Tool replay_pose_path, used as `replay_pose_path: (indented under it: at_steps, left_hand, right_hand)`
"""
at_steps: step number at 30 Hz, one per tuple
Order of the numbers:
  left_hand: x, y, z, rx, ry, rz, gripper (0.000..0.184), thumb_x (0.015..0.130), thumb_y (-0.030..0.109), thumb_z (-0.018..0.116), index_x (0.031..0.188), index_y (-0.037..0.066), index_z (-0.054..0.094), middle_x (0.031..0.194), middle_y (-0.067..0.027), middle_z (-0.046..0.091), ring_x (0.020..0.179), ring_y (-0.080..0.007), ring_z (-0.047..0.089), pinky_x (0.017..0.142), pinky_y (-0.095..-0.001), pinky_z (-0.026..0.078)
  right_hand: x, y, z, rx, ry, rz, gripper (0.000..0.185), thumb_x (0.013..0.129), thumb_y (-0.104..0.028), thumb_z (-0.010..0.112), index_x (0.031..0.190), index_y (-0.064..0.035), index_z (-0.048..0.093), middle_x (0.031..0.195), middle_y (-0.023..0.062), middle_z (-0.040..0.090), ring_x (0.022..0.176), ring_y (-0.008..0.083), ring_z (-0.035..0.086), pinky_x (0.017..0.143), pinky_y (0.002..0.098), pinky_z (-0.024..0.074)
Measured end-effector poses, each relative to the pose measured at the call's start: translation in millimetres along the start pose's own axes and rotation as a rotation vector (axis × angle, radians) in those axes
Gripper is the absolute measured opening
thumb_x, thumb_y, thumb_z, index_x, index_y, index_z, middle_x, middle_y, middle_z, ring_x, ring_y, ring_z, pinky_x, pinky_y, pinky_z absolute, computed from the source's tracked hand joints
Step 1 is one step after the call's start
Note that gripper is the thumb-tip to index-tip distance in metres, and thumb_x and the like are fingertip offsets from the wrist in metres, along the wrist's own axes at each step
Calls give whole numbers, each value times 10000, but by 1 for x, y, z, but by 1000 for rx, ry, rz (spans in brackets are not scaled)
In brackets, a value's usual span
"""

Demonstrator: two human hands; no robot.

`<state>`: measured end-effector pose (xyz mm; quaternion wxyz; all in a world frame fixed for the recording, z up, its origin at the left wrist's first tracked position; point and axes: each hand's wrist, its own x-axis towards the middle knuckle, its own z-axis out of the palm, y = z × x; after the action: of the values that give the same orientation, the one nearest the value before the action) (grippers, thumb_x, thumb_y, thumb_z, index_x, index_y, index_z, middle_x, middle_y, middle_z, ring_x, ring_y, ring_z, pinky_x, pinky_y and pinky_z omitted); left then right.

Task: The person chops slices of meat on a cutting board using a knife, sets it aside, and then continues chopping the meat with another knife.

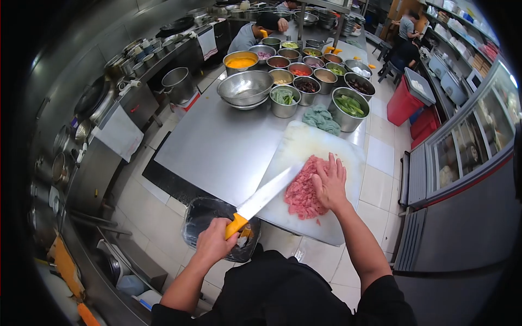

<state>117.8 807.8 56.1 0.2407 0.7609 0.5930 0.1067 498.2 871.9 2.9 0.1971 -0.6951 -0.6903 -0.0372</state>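
Note:
A white cutting board [348, 217] lies on the steel table, with a heap of chopped pink meat [302, 191] on it. My left hand [216, 240] is closed round the yellow handle of a large knife [266, 194]. The blade points up and to the right, its tip near the left edge of the meat. My right hand [330, 185] rests on the right side of the heap with its fingers spread. Below the knife, a black-lined bin [206, 220] stands at the table's near edge.
Steel pots of vegetables [349, 106], a colander [245, 87] and a green cloth [322, 119] stand beyond the board on the steel table [212, 146]. A person [244, 38] bends at the far end. A glass-door fridge [467, 141] is at the right.

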Motion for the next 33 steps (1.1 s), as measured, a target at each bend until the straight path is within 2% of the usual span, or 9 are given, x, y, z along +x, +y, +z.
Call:
replay_pose_path:
  at_steps: [5,8,11,14,17,21,25,28,33]
  left_hand:
    - [27,-28,18,-104,164,-36,427,880,295,729,1174,40,554,1116,-204,641,1007,-424,644,852,-493,527]
    - [58,-36,30,-104,191,-74,421,885,294,724,1175,41,553,1118,-207,644,1017,-422,643,853,-497,524]
    - [91,-30,31,-53,163,-89,413,904,290,705,1199,51,544,1128,-217,629,1022,-427,644,862,-511,526]
    - [120,-19,32,-31,133,-87,420,917,297,697,1218,48,541,1128,-226,612,1027,-439,637,875,-515,521]
    - [141,-13,35,-34,91,-78,426,907,295,712,1219,47,563,1140,-221,609,1054,-434,616,900,-503,507]
    - [151,-16,44,4,44,-36,456,891,297,731,1239,48,576,1149,-208,606,1088,-408,599,929,-486,499]
    - [154,-16,49,-10,23,-19,476,882,300,739,1250,44,578,1164,-202,601,1109,-400,588,947,-479,493]
    - [161,-17,49,-15,14,-5,487,878,310,742,1255,49,577,1172,-199,598,1108,-396,591,952,-477,491]
    - [164,-21,49,-48,39,18,473,873,332,744,1220,45,601,1159,-199,608,1082,-393,609,942,-473,497]
  right_hand:
    - [8,2,-10,96,20,37,481,858,-138,664,1331,-82,601,1303,190,560,1175,404,517,990,499,427]
    - [16,20,-6,152,18,-12,373,851,-90,658,1224,-75,655,1103,166,646,1044,368,596,885,479,485]
    - [26,13,-20,94,-53,102,223,862,-95,654,1082,-69,678,955,163,671,910,370,639,828,462,512]
    - [18,5,-27,49,151,78,143,877,-125,683,1001,-56,670,885,158,679,871,363,662,784,444,530]
    - [-11,-14,-52,193,-75,362,169,888,-210,687,966,-68,641,911,164,683,858,386,663,769,482,517]
    - [-63,-37,-71,129,-583,501,236,892,-279,696,995,-76,634,955,179,672,821,393,668,736,489,523]
    - [-110,-32,-34,99,-328,414,218,897,-257,716,930,-47,665,920,165,648,838,345,670,742,434,533]
    - [-108,-23,-30,173,-213,412,200,907,-225,692,950,-42,625,909,184,630,853,407,649,731,488,523]
    - [-48,-32,-56,350,-112,359,173,906,-180,677,969,-22,645,925,213,646,860,425,639,747,497,513]
